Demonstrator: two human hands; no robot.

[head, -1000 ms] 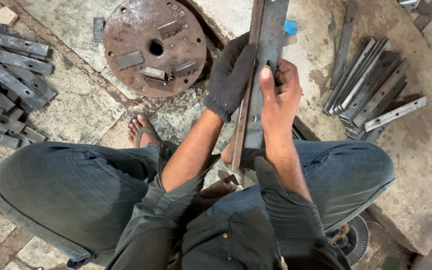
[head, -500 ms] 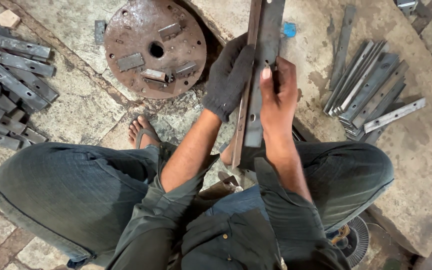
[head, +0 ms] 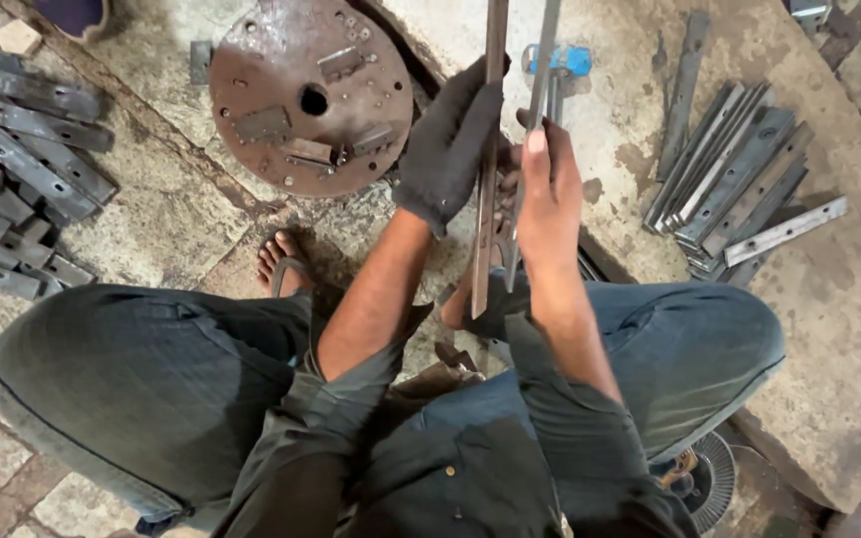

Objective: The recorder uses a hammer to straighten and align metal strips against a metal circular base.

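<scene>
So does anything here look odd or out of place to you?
One thing: only the left hand wears a dark glove, while the right hand is bare, though both grip long metal strips. The round plate on the floor is heavily rusted. Nothing looks spilled or broken.

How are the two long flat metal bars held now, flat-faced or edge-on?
Edge-on: the two long flat metal bars show only thin edges, side by side between gloved left hand and bare right hand.

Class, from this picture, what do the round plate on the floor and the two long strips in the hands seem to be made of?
Round plate: probably steel, its red-brown, rough surface looks rusted. Two long strips, in the gloved left hand and bare right hand: likely steel, dull grey, one brownish with light rust.
</scene>
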